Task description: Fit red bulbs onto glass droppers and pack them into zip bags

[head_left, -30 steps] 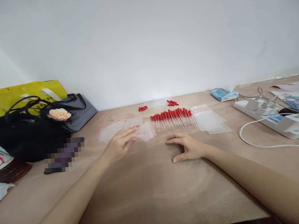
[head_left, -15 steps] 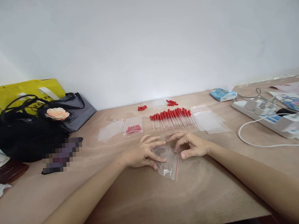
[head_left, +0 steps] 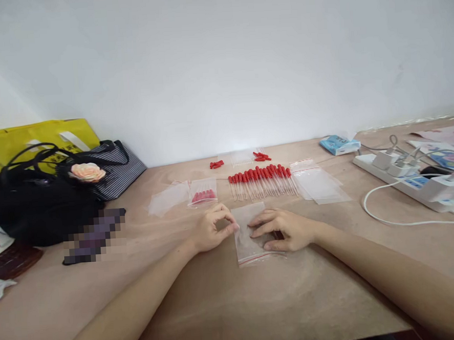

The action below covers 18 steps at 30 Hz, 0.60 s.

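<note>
A clear zip bag [head_left: 250, 243] with a red line lies flat on the table, its sealing strip toward me. My left hand [head_left: 216, 227] pinches at its left edge, thumb and forefinger together. Over the right part of the bag rests my right hand [head_left: 286, 229], fingers apart. Beyond them is a row of red-capped clear droppers [head_left: 262, 180]. To its left sits a bag holding several red caps [head_left: 203, 194]; flat clear bags [head_left: 320, 184] lie to its right. Loose red caps [head_left: 262, 156] and another small red pile [head_left: 216, 164] are farther back.
Bags, one black with a flower [head_left: 87, 172] and one yellow [head_left: 36, 135], stand at the left near a dark pouch [head_left: 96, 234]. More clear bags [head_left: 167, 198] lie left. At the right are a power strip [head_left: 404, 179], a white cable and a blue packet [head_left: 339, 144].
The bag has turned so its red strip faces me and it lies flatter. My left hand has drawn back left, its fingers closing, and my right hand now spreads over the bag.
</note>
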Tool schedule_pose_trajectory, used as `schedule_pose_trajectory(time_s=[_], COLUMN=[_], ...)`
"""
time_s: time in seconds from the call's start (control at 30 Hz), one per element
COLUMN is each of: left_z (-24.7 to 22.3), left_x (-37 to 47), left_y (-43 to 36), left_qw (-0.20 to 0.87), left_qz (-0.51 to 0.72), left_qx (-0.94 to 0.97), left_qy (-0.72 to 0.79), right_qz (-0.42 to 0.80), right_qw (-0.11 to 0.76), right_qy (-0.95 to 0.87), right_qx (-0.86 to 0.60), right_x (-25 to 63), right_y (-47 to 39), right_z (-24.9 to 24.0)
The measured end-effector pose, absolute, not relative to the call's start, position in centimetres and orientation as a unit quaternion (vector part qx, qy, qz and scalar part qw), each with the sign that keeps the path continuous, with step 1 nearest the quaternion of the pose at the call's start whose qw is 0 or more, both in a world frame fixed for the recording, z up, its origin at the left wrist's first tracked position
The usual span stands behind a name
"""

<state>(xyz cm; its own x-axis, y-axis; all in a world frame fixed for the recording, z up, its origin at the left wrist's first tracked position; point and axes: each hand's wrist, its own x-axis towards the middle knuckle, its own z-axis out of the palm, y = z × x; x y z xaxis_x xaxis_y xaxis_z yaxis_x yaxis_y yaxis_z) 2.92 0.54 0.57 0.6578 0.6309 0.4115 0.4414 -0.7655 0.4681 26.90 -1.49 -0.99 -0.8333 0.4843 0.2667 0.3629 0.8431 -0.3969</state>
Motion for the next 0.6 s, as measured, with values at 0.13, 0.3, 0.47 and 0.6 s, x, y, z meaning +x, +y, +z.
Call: schedule_pose_trajectory(time_s=[0.13,0.3,0.47,0.6], left_z=[1.5,0.9,-0.2,-1.3], left_x=[3.6,4.0,3.5,4.0], left_y=[-1.6,-1.9,-0.3,0.2], left_qw=[0.143,-0.027,-0.092,0.009], left_qz=[0.238,0.155,0.206,0.302], left_qx=[0.947,0.985,0.972,0.945], left_qy=[0.163,0.075,0.064,0.126], right_qz=[0.123,0.06,0.037,0.082], right_qw=[0.192,0.16,0.21,0.229], right_qy=[-0.934,-0.904,-0.898,-0.916], right_qx=[-0.275,-0.392,-0.385,-0.319], right_x=[26.3,25.6,25.7,26.0], right_y=[-2.0,-3.1,-3.0,-2.6], right_z=[-1.1,-1.1,-1.1,-1.5])
